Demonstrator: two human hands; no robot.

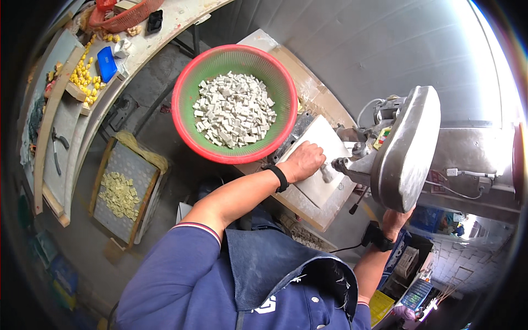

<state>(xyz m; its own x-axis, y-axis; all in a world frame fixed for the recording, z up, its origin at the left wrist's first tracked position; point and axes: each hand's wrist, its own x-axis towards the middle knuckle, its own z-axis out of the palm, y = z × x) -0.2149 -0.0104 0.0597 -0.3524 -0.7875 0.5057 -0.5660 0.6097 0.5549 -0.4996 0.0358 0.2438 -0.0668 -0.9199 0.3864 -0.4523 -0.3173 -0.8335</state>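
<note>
My left hand (303,161), a black band on its wrist, is closed over a pale square board (321,181). Whatever its curled fingers hold is hidden. Close to its fingertips is the spindle end of a grey bench machine that looks like a drill press, with a long rounded metal cover (406,148). At the near end of that cover is my right hand (395,221), its fingers mostly hidden, so its grip cannot be made out. A red-rimmed green basket (181,104) left of the board holds many small whitish blocks (234,110).
On the lower left, a wood-framed tray (142,176) bears pale yellowish pieces (119,196). A curved bench at the left carries yellow bits (83,77), a blue box (106,64) and pliers (57,151). Cables hang near the machine; crates stand at the lower right.
</note>
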